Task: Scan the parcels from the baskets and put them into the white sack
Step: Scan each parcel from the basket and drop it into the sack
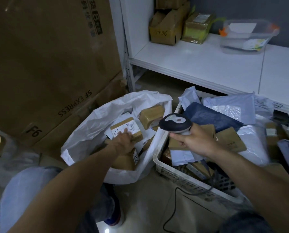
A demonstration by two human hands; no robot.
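The white sack (pixel 93 125) stands open on the floor at centre left, with several cardboard parcels inside. My left hand (pixel 124 140) reaches into it, fingers stretched flat on a small labelled box (pixel 126 126). My right hand (pixel 193 140) grips the handle of a barcode scanner (pixel 174 123), held above the left end of the white plastic basket (pixel 174 172). The basket holds several parcels: brown boxes, a dark blue mailer (pixel 209 115) and pale poly bags (pixel 231 106).
Large cardboard boxes (pixel 47 64) rise on the left. A white shelf (pixel 207 63) behind the basket carries small boxes and a clear plastic tub (pixel 246 37). The scanner's black cable (pixel 175 202) trails over the floor. My knee (pixel 26 190) is at lower left.
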